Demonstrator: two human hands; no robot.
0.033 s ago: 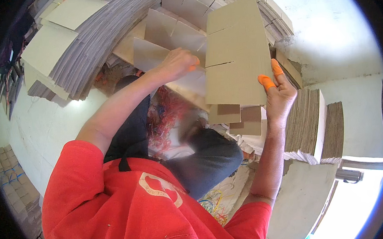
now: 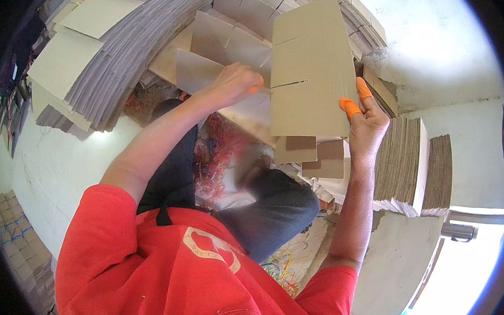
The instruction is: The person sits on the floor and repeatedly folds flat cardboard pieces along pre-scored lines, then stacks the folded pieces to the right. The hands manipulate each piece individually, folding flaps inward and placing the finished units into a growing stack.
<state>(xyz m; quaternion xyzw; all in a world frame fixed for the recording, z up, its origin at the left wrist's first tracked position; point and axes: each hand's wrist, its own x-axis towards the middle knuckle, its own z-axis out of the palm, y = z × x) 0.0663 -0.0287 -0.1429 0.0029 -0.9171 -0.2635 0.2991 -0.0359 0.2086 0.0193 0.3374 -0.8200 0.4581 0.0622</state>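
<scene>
A slotted cardboard sheet (image 2: 309, 46) stands up in front of me, with two slits running in from its left edge. My right hand (image 2: 366, 123) grips its lower right edge, and two of its fingers wear orange covers. My left hand (image 2: 235, 83) is closed just left of the sheet, an orange cover showing at its fingertips. Its fingers hide whatever is between them. Behind and below my left hand stand upright cardboard dividers (image 2: 199, 72). Smaller cardboard flaps (image 2: 296, 149) show under the sheet's lower edge.
Tall stacks of flat cardboard (image 2: 137, 41) rise at the far left, and more stacks (image 2: 399, 161) stand at the right by the wall. Red shredded strands (image 2: 226, 150) lie between my legs. Coloured straps (image 2: 280, 270) are on the floor near my right forearm.
</scene>
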